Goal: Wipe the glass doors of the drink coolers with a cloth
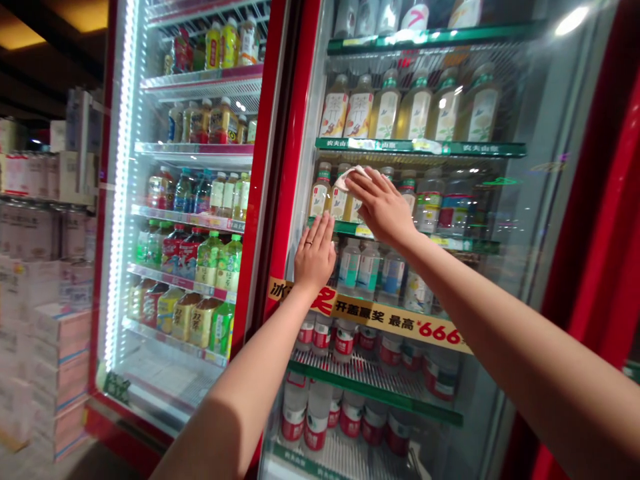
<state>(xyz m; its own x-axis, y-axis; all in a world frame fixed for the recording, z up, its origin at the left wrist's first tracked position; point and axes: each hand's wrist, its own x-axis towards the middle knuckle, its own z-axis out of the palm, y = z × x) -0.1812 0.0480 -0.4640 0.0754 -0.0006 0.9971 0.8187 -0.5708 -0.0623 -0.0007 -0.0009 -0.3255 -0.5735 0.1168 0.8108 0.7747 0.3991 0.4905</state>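
Observation:
A red-framed drinks fridge with a glass door (520, 280) fills the middle and right of the view. My left hand (315, 257), wearing a ring, lies flat on the glass near the left frame, its fingers stretched upward and nothing in it. Higher and to the right, my right hand (383, 207) presses a white cloth (349, 177) to the glass. Most of the cloth is hidden under the fingers; only its upper and left edges show. Behind the glass, close to both hands, stand small tea bottles (321, 190) on a green-edged shelf (355, 229).
A yellow banner strip (373, 313) crosses the door below my hands. To the left stands a second lit fridge (187, 213) with rows of bottled drinks. Stacked cartons (57, 360) are at the far left. Red-labelled jars (345, 339) fill the lower shelves.

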